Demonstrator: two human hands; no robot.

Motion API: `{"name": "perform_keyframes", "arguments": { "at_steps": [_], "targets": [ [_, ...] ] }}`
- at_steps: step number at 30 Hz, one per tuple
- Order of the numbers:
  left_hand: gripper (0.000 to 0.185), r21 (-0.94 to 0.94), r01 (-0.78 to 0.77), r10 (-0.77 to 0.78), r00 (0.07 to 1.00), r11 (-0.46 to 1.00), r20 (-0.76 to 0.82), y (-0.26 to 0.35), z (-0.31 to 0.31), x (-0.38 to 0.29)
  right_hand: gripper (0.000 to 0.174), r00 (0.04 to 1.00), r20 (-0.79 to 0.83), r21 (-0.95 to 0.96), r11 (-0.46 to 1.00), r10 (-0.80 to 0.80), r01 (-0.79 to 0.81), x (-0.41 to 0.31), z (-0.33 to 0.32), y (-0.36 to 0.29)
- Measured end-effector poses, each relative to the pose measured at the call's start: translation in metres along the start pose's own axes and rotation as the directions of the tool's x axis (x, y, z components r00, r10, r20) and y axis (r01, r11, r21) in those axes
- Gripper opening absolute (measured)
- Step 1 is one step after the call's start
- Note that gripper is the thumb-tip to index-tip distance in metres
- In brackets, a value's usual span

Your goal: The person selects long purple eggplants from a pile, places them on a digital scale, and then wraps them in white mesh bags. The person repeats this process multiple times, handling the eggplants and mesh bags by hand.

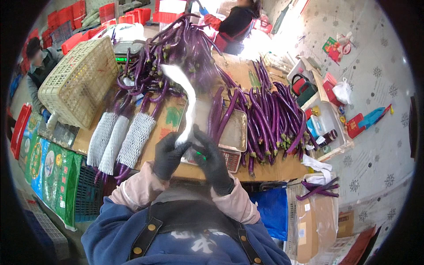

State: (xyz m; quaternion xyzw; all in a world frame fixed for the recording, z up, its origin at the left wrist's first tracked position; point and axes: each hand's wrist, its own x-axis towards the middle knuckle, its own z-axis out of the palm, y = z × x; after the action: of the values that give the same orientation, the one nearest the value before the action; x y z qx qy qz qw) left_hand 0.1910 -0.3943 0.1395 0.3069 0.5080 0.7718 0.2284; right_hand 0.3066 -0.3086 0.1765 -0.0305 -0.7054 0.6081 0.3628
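Observation:
A white strip, apparently a flattened foam net sleeve (189, 106), rises blurred from between my black-gloved hands. My left hand (168, 154) grips its lower end, and the fingertips of my right hand (212, 159) meet that end from the other side. Just beyond my right hand, several long purple eggplants (220, 116) rest on the metal pan of a weighing scale (235, 129). To the left lie bundles of eggplants in white foam net sleeves (135, 140), their ends poking out. My hands partly cover the scale's front and its green display.
A large eggplant heap (179, 56) covers the table's far side; more eggplants (271, 119) lie right. A cream plastic crate (79, 82) stands tilted at left, near one person (43, 66). Another person (235, 26) works beyond the heap. A box of supplies (334, 142) borders the right wall.

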Motion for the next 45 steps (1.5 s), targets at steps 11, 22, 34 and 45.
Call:
{"name": "perform_keyframes", "arguments": {
  "at_steps": [11, 22, 34, 45],
  "targets": [
    [0.027, 0.031, -0.152, 0.152, 0.988, 0.988, 0.01, -0.012, -0.016, 0.028, 0.053, 0.986, -0.156, -0.211, 0.977, -0.05, 0.016, 0.007, 0.025, 0.006],
    [0.033, 0.257, -0.201, 0.185, 0.979, 0.945, 0.086, 0.009, 0.009, 0.037, 0.019, 0.828, -0.559, -0.152, 0.987, -0.046, -0.048, 0.019, -0.026, 0.015],
    [0.04, 0.398, -0.454, -0.005, 0.654, 0.797, 0.757, -0.031, 0.037, 0.053, 0.016, 0.884, -0.089, -0.603, 0.731, -0.46, 0.32, 0.015, -0.046, 0.008],
    [0.009, 0.007, -0.218, 0.205, 0.928, 0.976, 0.31, -0.016, 0.033, 0.034, 0.019, 0.902, -0.3, -0.504, 0.855, -0.31, 0.126, 0.027, -0.045, 0.04]
  ]
}}
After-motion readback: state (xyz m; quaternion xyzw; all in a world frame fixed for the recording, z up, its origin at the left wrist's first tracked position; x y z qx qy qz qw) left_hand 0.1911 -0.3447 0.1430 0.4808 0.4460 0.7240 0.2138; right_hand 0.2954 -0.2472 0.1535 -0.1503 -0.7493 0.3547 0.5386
